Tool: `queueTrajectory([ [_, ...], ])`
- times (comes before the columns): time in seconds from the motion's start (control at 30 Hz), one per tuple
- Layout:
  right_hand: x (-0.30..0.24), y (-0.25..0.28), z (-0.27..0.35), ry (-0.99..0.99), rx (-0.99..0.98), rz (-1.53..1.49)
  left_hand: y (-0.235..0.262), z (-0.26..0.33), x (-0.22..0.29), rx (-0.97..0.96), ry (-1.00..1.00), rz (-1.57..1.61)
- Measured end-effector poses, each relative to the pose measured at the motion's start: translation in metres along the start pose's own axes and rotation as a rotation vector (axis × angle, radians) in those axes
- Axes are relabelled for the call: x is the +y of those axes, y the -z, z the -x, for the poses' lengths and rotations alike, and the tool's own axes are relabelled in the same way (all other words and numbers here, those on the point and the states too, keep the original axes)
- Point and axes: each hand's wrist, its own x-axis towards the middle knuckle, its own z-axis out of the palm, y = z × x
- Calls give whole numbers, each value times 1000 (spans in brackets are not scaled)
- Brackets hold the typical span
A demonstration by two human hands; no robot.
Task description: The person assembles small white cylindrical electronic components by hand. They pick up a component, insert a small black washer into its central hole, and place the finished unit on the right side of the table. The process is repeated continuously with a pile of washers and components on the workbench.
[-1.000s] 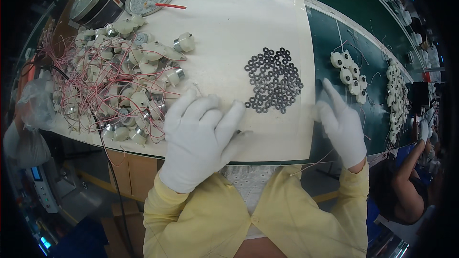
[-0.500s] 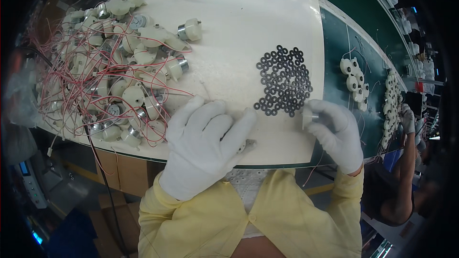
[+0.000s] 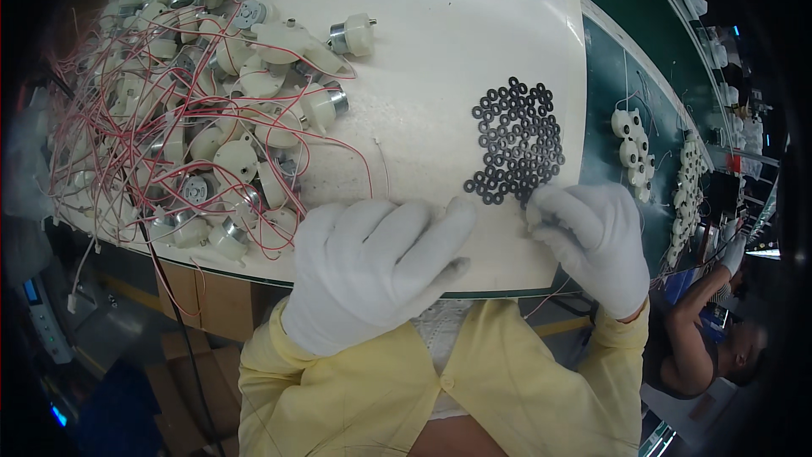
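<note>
Showing in the head view now, the left hand [image 3: 364,275], white-gloved, is held back upward at the near edge of the white surface [image 3: 423,101]. Its fingers are bent, and whether anything is clasped beneath that grip cannot be told. And over to the right hand [image 3: 596,241], gloved too: thumb and fingertips are curled close together, but what is pinched in that grip, if anything, is hidden by the glove. It is placed right by the lower edge of the black rings [image 3: 518,142], which are spread in one flat cluster, many of them touching. Out on the left, cream-and-metal motors [image 3: 237,161] are heaped up, tangled in red wires [image 3: 127,127]; one motor [image 3: 359,36] is tipped on its side at the heap's upper right edge. Beyond the rings, white round parts [image 3: 630,152] are grouped on a dark green strip [image 3: 599,76], and farther right another row [image 3: 689,186] is lined up.
</note>
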Motion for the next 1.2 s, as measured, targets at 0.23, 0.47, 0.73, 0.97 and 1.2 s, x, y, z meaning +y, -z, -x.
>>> queueTrajectory([
  [0.23,-2,17,6,47,-101,222,3,-3,-7,49,19,-18],
  [0.47,2,18,12,22,-135,147,-7,2,-7,-10,0,-172],
  [0.73,28,-43,42,-361,419,61,-7,2,-7,-48,-3,-177],
  [0.97,29,-30,58,-507,578,75,-5,-1,-7,-22,-14,-112],
  [1.2,13,-40,58,-328,492,217,1,-1,-1,-156,7,-124],
])
